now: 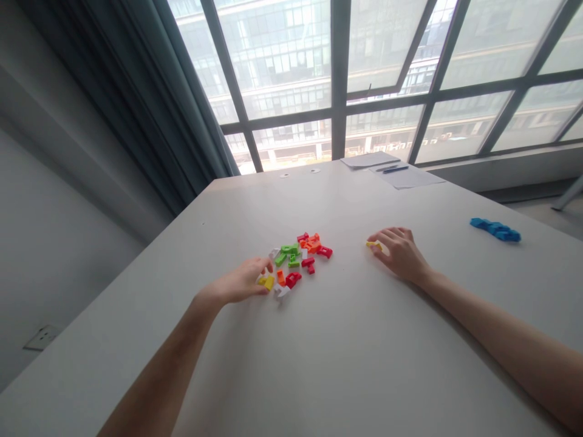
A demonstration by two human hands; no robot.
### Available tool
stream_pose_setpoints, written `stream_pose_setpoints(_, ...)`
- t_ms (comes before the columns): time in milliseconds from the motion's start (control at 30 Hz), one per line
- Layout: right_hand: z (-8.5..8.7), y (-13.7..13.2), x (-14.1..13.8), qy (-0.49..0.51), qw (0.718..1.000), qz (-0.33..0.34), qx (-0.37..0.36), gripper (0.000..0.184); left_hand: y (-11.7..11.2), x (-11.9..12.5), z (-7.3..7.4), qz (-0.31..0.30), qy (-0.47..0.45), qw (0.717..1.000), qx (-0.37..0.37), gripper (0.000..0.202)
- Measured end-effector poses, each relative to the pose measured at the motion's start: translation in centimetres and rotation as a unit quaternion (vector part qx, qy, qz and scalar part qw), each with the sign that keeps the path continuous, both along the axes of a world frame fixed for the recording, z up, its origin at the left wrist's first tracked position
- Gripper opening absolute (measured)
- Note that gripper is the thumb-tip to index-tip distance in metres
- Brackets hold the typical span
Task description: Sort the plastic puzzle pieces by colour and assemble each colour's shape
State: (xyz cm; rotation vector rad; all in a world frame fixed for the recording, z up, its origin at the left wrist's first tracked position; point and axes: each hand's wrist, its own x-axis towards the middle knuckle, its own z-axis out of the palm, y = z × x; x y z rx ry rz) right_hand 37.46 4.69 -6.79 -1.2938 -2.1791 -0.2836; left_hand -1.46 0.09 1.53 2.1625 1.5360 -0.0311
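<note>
At the left edge of a small heap of plastic blocks, my left hand (243,280) has its thumb and fingers around a yellow block (269,283). Right beside it lie an orange block (280,278), a dark red block (293,279) and a white block (282,293). Green blocks (289,249) sit just beyond, with more orange and red ones at the heap's far side. Apart from the heap, to the right, my right hand (398,252) rests low over the table and pinches another yellow block (374,244), partly covered by the fingers.
The white table (346,358) reaches to the window. A row of blue blocks (495,230) lies near its right edge. Papers (410,177) with a pen (395,170) are at the far edge. A dark curtain (150,91) hangs at the left.
</note>
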Motion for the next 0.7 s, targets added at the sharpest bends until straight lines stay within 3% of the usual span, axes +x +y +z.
stream_pose_setpoints(167, 0.2, -0.1, 0.0, 0.004, 1.000, 0.001, -0.001, 0.015, 0.1, -0.2, -0.3, -0.002, 0.019, 1.000, 0.024, 0.021)
stream_pose_setpoints(267, 0.2, -0.1, 0.0, 0.006, 1.000, 0.002, -0.002, 0.014, 0.0, -0.1, 0.1, -0.015, 0.018, 0.997, 0.076, 0.018)
stream_pose_setpoints(367, 0.3, -0.3, -0.4, 0.022, 1.000, 0.007, -0.007, 0.014, -0.5, 0.9, 0.8, -0.024, 0.012, 0.982, 0.187, 0.020)
stream_pose_setpoints(500, 0.8, -1.8, -2.4, 0.069, 0.996, 0.052, -0.037, 0.013, -1.5, 4.0, 1.2, -0.033, -0.002, 0.936, 0.350, 0.020)
stream_pose_setpoints(600, 1.3, -3.6, -4.6, 0.090, 0.986, 0.116, -0.083, 0.013, -2.3, 7.0, -0.2, -0.073, -0.050, 0.903, 0.420, 0.017)
stream_pose_setpoints(700, 1.8, -5.2, -6.3, 0.120, 0.971, 0.162, -0.126, 0.015, -2.9, 9.2, -2.7, -0.102, -0.096, 0.881, 0.453, 0.020)
